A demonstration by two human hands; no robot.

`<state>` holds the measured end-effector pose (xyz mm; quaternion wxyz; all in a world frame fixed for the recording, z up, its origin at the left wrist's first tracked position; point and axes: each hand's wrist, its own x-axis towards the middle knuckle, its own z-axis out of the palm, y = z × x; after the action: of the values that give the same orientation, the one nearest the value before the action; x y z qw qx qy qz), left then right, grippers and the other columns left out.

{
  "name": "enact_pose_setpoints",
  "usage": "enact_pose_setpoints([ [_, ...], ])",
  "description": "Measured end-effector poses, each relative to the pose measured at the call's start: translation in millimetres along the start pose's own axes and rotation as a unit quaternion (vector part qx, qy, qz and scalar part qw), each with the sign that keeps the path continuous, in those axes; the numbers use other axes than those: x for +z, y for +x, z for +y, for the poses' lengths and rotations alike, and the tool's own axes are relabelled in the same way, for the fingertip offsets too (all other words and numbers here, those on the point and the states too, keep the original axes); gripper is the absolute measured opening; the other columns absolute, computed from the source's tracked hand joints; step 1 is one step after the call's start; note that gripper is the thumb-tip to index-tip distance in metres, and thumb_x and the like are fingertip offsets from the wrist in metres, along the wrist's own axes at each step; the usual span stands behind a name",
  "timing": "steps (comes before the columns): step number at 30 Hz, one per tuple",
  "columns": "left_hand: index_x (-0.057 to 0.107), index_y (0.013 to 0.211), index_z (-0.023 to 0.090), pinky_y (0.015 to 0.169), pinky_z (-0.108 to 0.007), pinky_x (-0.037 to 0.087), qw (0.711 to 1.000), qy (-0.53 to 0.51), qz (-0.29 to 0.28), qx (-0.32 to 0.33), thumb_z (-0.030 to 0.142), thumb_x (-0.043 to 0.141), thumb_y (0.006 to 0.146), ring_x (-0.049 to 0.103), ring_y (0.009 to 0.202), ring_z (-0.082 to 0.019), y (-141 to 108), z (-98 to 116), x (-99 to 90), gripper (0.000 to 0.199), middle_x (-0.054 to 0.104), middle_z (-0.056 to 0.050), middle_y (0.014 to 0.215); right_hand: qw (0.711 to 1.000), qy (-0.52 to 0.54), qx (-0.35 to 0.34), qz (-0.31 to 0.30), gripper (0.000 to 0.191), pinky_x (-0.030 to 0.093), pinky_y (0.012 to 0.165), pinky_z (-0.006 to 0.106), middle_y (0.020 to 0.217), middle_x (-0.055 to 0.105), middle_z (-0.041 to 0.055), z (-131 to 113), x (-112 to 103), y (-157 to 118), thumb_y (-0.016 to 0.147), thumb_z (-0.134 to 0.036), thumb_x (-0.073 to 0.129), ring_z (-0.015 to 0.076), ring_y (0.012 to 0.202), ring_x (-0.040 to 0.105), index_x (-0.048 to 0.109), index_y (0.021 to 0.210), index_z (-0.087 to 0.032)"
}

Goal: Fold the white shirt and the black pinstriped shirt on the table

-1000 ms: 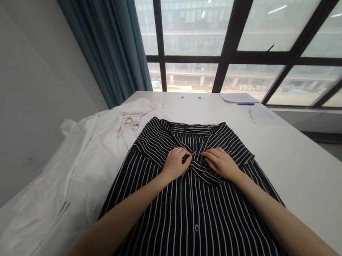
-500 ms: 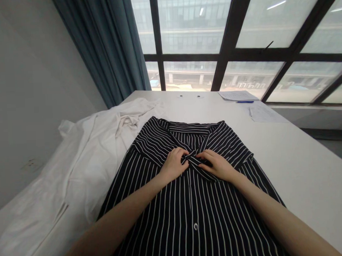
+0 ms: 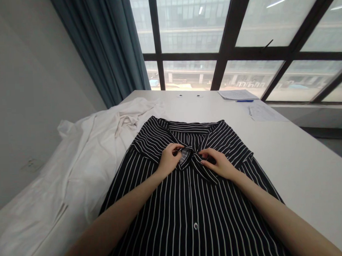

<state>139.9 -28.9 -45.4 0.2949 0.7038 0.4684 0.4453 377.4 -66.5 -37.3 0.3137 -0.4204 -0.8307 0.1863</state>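
Note:
A black garment with white stripes point(image 3: 174, 211) lies front up on the white table, with a button point(image 3: 195, 225) low on its placket. At the neckline its fabric ties cross in a knot, and one tie end point(image 3: 205, 172) hangs down to the right. My left hand point(image 3: 169, 156) pinches a loop of the tie point(image 3: 184, 155) on the knot's left side; the loop's paler underside shows. On the other side of the knot, my right hand point(image 3: 218, 161) has its thumb and fingers closed at the tie, fingertips partly hidden by the cloth.
White cloth or garments point(image 3: 84, 158) lie heaped along the left, beside the wall. Papers point(image 3: 237, 95) and a blue pen point(image 3: 245, 100) rest at the table's far right, with another sheet point(image 3: 266, 113) nearer. A blue curtain point(image 3: 107, 44) and windows stand behind the table point(image 3: 305, 167).
My left hand has moved slightly left, drawing the tie out into a wider loop beside the knot. My right hand has shifted a little to the right.

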Motion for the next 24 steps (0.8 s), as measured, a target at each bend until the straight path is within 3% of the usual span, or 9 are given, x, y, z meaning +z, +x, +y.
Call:
enact_pose_setpoints([
  [4,0.07,0.094,0.015,0.088,-0.034,0.051,0.985,-0.132,0.083,-0.079,0.012,0.055,0.074,0.066,0.095,-0.021,13,0,-12.4,0.025,0.071,-0.005,0.097,0.999,-0.014,-0.031,-0.041,0.019,0.051,0.088,0.037,0.1,0.067,0.0052,-5,-2,2,0.097,-0.026,0.045,0.0192,0.095,0.063,0.063,0.103,-0.023],
  [7,0.07,0.097,0.015,0.086,-0.034,0.052,0.98,-0.157,0.094,-0.077,0.017,0.053,0.075,0.066,0.093,-0.022,19,8,-22.5,0.027,0.072,-0.004,0.095,0.999,-0.014,-0.027,-0.022,0.022,0.052,0.088,0.038,0.101,0.068,0.0058,-5,-1,3,0.098,-0.023,0.042,0.0192,0.096,0.064,0.063,0.106,-0.023],
  [9,0.07,0.098,0.016,0.087,-0.034,0.051,0.991,-0.126,0.021,-0.047,0.018,0.052,0.077,0.066,0.094,-0.021,19,17,-27.4,0.028,0.072,-0.005,0.098,1.0,-0.01,-0.022,-0.013,0.023,0.052,0.09,0.039,0.105,0.068,0.0062,-4,0,2,0.098,-0.022,0.043,0.0194,0.1,0.064,0.061,0.11,-0.023],
  [11,0.07,0.101,0.016,0.089,-0.034,0.05,0.993,-0.046,-0.109,0.003,0.022,0.051,0.082,0.065,0.096,-0.021,16,26,-30.0,0.028,0.071,-0.006,0.101,1.0,-0.01,-0.013,-0.007,0.025,0.052,0.093,0.039,0.11,0.067,0.0065,-2,1,2,0.097,-0.022,0.044,0.0196,0.103,0.064,0.059,0.117,-0.023],
  [14,0.066,0.113,0.016,0.093,-0.04,0.047,0.953,0.166,-0.242,0.072,0.039,0.054,0.088,0.062,0.1,-0.024,5,40,-28.9,0.036,0.068,-0.01,0.107,1.0,-0.018,-0.005,-0.001,0.03,0.053,0.093,0.041,0.112,0.068,0.0065,0,3,1,0.096,-0.021,0.045,0.0197,0.104,0.064,0.055,0.124,-0.023],
  [16,0.061,0.121,0.015,0.095,-0.044,0.046,0.911,0.294,-0.27,0.103,0.049,0.061,0.083,0.058,0.106,-0.029,-5,48,-26.0,0.051,0.064,-0.012,0.112,1.0,-0.024,-0.011,0.0,0.031,0.053,0.093,0.041,0.111,0.068,0.0062,1,5,1,0.095,-0.019,0.045,0.0197,0.104,0.064,0.055,0.124,-0.024],
  [18,0.057,0.124,0.015,0.096,-0.044,0.046,0.881,0.359,-0.287,0.117,0.045,0.064,0.08,0.056,0.108,-0.03,-12,55,-23.2,0.054,0.061,-0.012,0.116,1.0,-0.026,-0.017,0.002,0.032,0.053,0.093,0.04,0.111,0.068,0.0059,3,6,1,0.095,-0.018,0.045,0.0195,0.103,0.064,0.056,0.124,-0.024],
  [21,0.058,0.12,0.015,0.095,-0.037,0.048,0.87,0.383,-0.292,0.106,0.022,0.056,0.083,0.057,0.107,-0.025,-14,62,-21.6,0.037,0.062,-0.01,0.112,0.999,-0.027,-0.022,0.009,0.031,0.053,0.092,0.039,0.111,0.067,0.0064,4,7,0,0.094,-0.016,0.045,0.0192,0.103,0.064,0.056,0.123,-0.023],
  [24,0.061,0.114,0.015,0.095,-0.034,0.048,0.876,0.386,-0.279,0.076,0.008,0.046,0.083,0.059,0.105,-0.023,-9,62,-24.3,0.035,0.064,-0.009,0.107,0.998,-0.043,-0.037,-0.001,0.024,0.053,0.09,0.038,0.106,0.067,0.0068,2,4,1,0.093,-0.017,0.048,0.0196,0.1,0.063,0.059,0.113,-0.021],
])
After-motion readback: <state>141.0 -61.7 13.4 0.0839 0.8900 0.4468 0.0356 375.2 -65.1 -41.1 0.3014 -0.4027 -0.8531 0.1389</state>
